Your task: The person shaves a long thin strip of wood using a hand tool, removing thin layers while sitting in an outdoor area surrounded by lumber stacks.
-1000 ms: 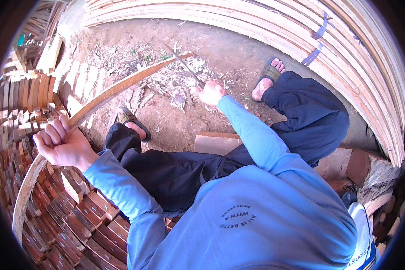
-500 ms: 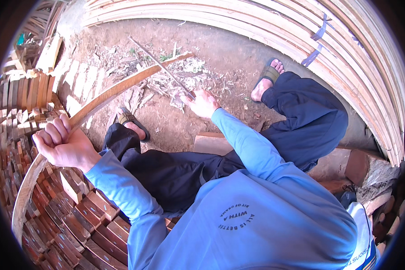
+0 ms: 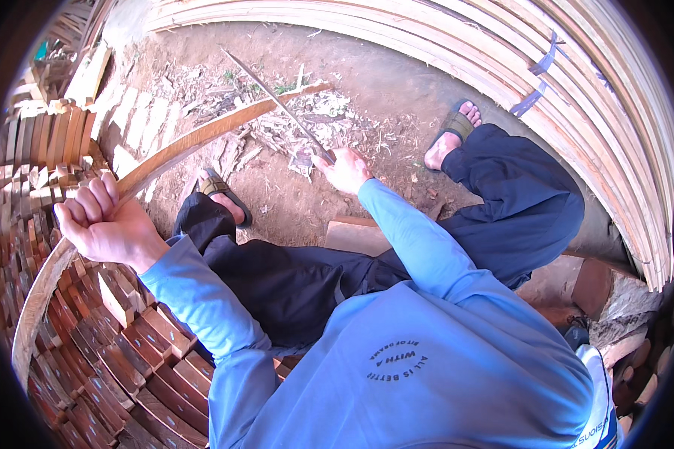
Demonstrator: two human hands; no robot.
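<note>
A long, narrow strip of wood (image 3: pixel 195 139) runs diagonally from the lower left to the debris on the ground, looking bowed in this wide view. My left hand (image 3: pixel 111 223) is closed around it toward its near end, fingers wrapped over the top. In my right hand (image 3: pixel 347 170) is the handle of a long-bladed knife (image 3: pixel 301 127), its grip mostly hidden by the fingers. The thin dark blade points up and to the left, crossing the strip near its far end. Whether blade and wood touch there, I cannot tell.
Stacked short wooden blocks (image 3: pixel 165 374) fill the left side. Long pale boards (image 3: pixel 427 37) tied with dark strips lie along the far and right side. Shavings (image 3: pixel 240 146) litter the dirt ground between my sandalled feet. A brick-like block (image 3: pixel 356 236) sits by my legs.
Both hands keep their grips. The strip and the knife hold nearly the same crossed position, with only a slight shift of the whole view.
</note>
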